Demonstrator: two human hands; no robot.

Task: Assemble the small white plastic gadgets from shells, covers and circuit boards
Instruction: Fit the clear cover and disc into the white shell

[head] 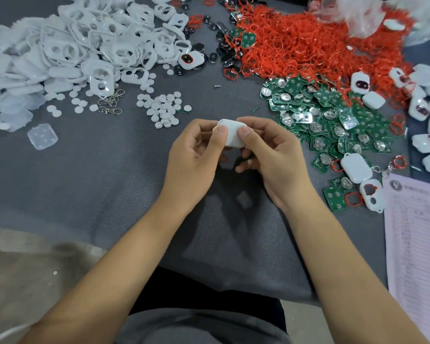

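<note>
A small white plastic gadget [232,133] is held above the grey table cloth [104,175], between both hands. My left hand [196,157] grips its left side with the thumb pressed on top. My right hand [266,155] grips its right side the same way, thumb on top and fingers curled beneath. Most of the gadget is hidden by the fingers. White shells and covers [90,45] lie heaped at the far left. Green circuit boards [333,125] are piled to the right of my hands.
Red rubber rings [308,43] form a big heap at the back right. White round discs [163,110] lie scattered ahead of my hands, metal clasps [109,104] beside them. Closed white gadgets [427,105] sit at the far right, above a printed sheet [417,239].
</note>
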